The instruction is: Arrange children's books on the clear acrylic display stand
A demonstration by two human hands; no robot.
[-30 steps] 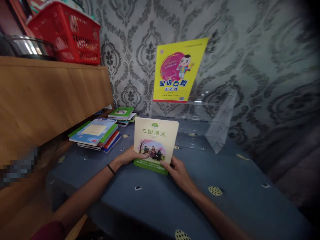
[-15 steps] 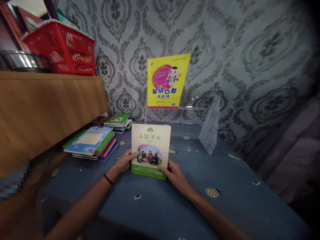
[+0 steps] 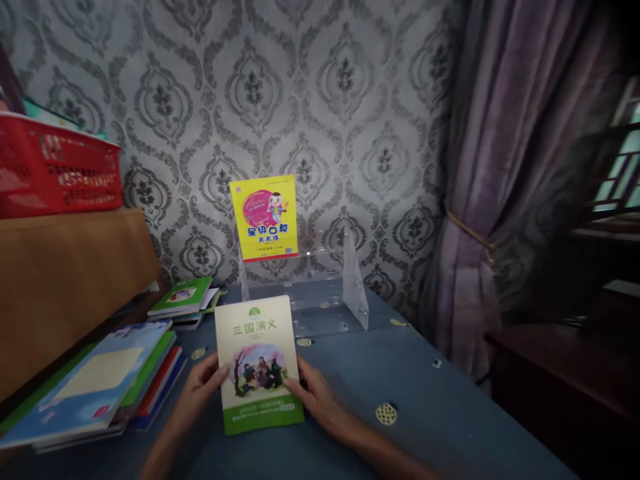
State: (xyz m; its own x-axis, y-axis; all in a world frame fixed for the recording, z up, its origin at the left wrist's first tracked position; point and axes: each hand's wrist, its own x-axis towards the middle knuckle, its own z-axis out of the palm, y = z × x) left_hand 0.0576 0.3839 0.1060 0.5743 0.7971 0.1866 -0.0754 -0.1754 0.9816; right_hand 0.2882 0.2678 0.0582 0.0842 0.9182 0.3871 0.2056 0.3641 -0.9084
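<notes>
A cream book (image 3: pixel 257 333) with a green lower band and a painted scene of seated figures faces me, tilted up over the table. My left hand (image 3: pixel 203 383) grips its left edge, thumb on the cover. On the opposite edge my right hand (image 3: pixel 315 393) is closed, thumb also over the front; the other fingers go behind the book. Beyond it stands a clear acrylic tiered rack (image 3: pixel 356 287), partly hidden by the book. A yellow workbook (image 3: pixel 267 217) with a cartoon figure leans upright on the rack's top tier, at its left end.
Left of my hands lies a stack of books (image 3: pixel 95 387), with a smaller stack (image 3: pixel 183 300) behind. A wooden cabinet (image 3: pixel 75 273) bears a red basket (image 3: pixel 60 167). The table (image 3: pixel 360 373) has a blue patterned cloth. A purple curtain (image 3: pixel 480 200) hangs at the right.
My view has swung right and up, bringing the curtain and a window into sight. Both hands keep hold of the book, which now appears lower and further left.
</notes>
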